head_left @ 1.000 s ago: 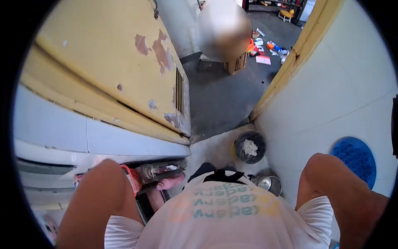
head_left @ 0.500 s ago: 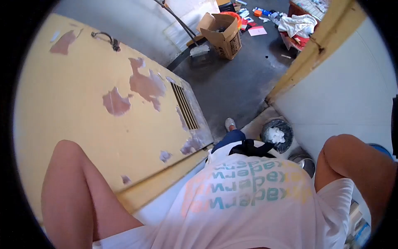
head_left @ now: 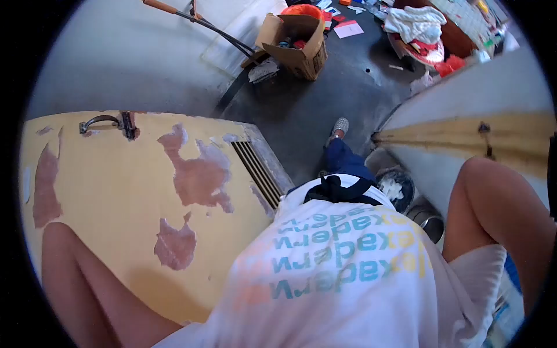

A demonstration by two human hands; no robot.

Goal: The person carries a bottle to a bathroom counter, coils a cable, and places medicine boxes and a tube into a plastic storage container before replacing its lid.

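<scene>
Neither of my hands shows; only my bent arms are in view, one at the lower left and one at the right. The left elbow overlaps a yellow door (head_left: 133, 191) with peeling paint, a metal handle (head_left: 101, 120) and a slatted vent (head_left: 253, 174). My white printed shirt (head_left: 336, 261) fills the lower middle, with a black strap at its top edge. One foot in a grey shoe (head_left: 341, 124) is on the dark floor beyond.
A cardboard box (head_left: 296, 49) stands on the dark floor (head_left: 290, 110) beside a long-handled dustpan (head_left: 262, 71). A lined bin (head_left: 396, 190) is by the doorway's right side. White cloth (head_left: 415, 24) lies at the upper right, near scattered items.
The view has shifted and turned. My foot and dark trouser leg show farther forward, past the door's edge. The door and its handle appear lower in view.
</scene>
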